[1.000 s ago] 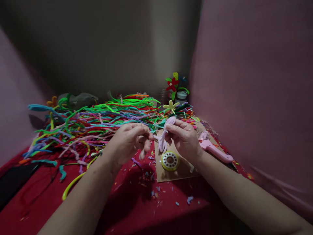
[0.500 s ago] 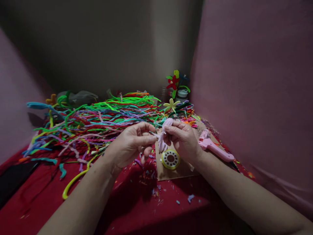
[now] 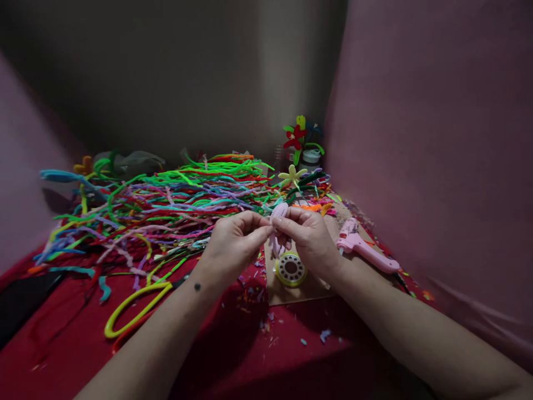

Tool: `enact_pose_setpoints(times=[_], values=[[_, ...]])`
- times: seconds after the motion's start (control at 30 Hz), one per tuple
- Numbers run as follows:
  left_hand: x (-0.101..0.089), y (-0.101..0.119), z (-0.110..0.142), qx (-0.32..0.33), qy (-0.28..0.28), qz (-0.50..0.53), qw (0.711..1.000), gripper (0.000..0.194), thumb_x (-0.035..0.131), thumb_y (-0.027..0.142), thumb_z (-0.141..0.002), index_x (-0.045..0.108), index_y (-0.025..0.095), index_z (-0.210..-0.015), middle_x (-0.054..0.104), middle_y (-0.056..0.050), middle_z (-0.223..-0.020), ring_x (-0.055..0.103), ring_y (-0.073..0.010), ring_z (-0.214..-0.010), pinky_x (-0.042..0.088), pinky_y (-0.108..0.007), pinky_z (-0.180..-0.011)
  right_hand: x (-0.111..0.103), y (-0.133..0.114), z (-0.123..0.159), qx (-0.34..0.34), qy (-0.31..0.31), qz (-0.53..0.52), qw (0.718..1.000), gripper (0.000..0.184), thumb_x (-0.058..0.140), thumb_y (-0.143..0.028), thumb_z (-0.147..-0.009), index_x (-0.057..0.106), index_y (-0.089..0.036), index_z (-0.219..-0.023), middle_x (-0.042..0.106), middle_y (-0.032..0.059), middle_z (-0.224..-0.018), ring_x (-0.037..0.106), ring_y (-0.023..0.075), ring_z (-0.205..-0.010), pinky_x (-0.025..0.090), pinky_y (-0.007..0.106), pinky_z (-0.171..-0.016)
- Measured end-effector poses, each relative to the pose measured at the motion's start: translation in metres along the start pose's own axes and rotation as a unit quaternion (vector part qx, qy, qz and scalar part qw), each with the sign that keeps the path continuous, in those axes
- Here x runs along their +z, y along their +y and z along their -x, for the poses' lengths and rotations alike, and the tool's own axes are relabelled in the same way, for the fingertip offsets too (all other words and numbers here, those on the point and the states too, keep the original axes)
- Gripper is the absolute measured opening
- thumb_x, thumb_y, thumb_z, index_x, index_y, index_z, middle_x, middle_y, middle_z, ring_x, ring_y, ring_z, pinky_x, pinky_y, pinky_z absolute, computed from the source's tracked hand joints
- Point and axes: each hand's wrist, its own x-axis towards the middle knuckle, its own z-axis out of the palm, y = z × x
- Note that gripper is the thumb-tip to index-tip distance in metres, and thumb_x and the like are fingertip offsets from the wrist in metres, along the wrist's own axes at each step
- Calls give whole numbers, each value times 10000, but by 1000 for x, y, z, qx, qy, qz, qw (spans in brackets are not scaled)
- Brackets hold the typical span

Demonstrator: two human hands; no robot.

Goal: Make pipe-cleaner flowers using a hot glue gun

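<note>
Between my two hands is a pale lilac pipe-cleaner piece (image 3: 279,211), bent into looped petals, one up and one down. My right hand (image 3: 307,233) pinches it between thumb and fingers from the right. From the left, the thumb and forefinger of my left hand (image 3: 240,239) close on it near its middle, where the fingertips hide the exact spot. Just below the hands, a yellow-rimmed spool (image 3: 291,270) with a ring of holes lies on a brown cardboard sheet (image 3: 277,294).
A large heap of coloured pipe cleaners (image 3: 187,191) spreads behind and left. Yellow-handled scissors (image 3: 137,308) lie by my left forearm. A pink glue gun (image 3: 366,251) rests at the right. Pipe-cleaner flowers (image 3: 295,136) stand at the back; fuzzy scraps dot the red cloth (image 3: 250,366).
My left hand has moved slightly right and up, its fingertips now closed at the lilac piece's middle, covering the short end that stuck out. The scissors' handles show more beside my left forearm.
</note>
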Motion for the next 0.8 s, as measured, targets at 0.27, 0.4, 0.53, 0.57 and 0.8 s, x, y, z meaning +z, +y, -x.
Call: enact_pose_setpoints(times=[0.27,0.4,0.53,0.57,0.8], values=[[2,-5,-1,10,27,-59,998,122,601,249,-701,552,163,-630,443,78,-393,328,-47,-333,227,-174,-342,6,-2,2,-13,37,74,996,170,592,-287,-779,551,-167,-665,507,-53,-489,446,64,-416,342,193,-413],[3,-7,0,51,57,-104,992,111,583,240,-708,582,171,-621,494,57,-424,379,-63,-361,275,-183,-370,4,-1,2,-8,31,68,997,178,583,-292,-786,549,-168,-662,511,-50,-484,447,68,-407,338,197,-405],[5,-7,3,76,79,-124,986,99,584,239,-718,623,183,-646,513,52,-424,402,-77,-379,298,-190,-398,4,-2,2,-10,32,56,998,172,586,-279,-783,557,-167,-655,512,-47,-481,440,66,-408,334,197,-405],[5,-7,4,86,86,-133,984,94,586,239,-719,631,187,-656,518,51,-428,410,-81,-386,301,-191,-405,4,-2,2,-9,33,54,998,169,585,-276,-782,559,-167,-655,512,-48,-479,439,66,-405,332,196,-404],[7,-12,6,172,128,-220,952,82,572,231,-748,643,200,-721,621,22,-575,513,-107,-499,359,-203,-499,5,-3,1,-10,33,57,998,164,575,-252,-783,559,-163,-647,509,-48,-484,442,62,-410,334,194,-408]])
